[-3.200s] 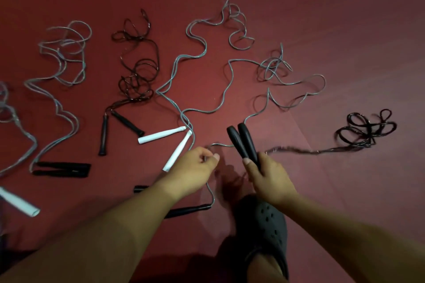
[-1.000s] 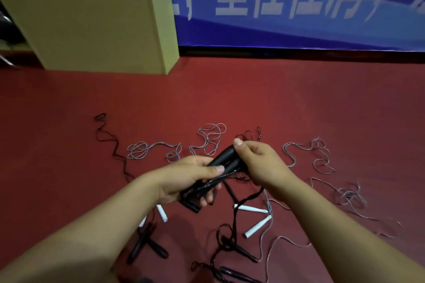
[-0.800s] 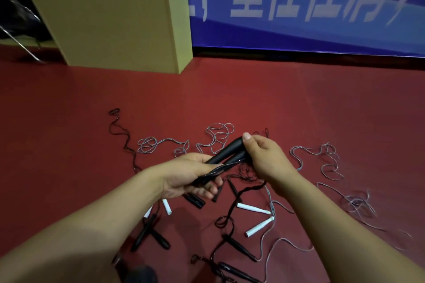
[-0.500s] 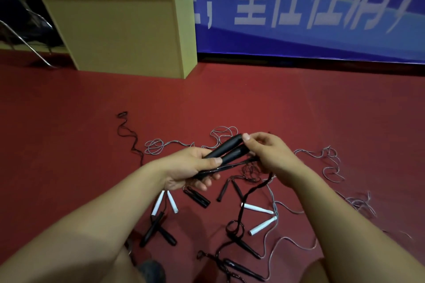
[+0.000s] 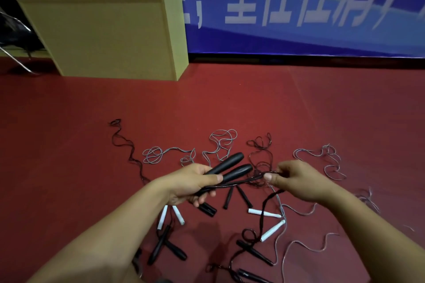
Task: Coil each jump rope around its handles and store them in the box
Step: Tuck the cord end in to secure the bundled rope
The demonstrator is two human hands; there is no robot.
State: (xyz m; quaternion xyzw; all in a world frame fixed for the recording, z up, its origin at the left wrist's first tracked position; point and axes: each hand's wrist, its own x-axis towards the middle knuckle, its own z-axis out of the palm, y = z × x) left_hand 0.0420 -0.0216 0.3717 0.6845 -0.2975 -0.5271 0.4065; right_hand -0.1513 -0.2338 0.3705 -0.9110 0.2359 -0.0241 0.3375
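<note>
My left hand (image 5: 188,184) grips two black jump rope handles (image 5: 230,166) side by side, their thick ends pointing up and right. My right hand (image 5: 296,179) pinches the black cord (image 5: 243,181) of the same rope a short way to the right of the handles. The cord runs from the handles to my right fingers, then hangs down to the floor (image 5: 266,204). A large tan cardboard box (image 5: 110,37) stands on the floor at the far left, against the wall.
Several other jump ropes lie loose on the red floor (image 5: 299,110) below my hands: white handles (image 5: 264,212), black handles (image 5: 161,246), grey cords (image 5: 220,142) and black cords (image 5: 124,142). A blue banner (image 5: 299,7) covers the wall behind.
My right hand has left the handle tips and drawn the black cord out to the right. My left hand keeps its grip on both handles.
</note>
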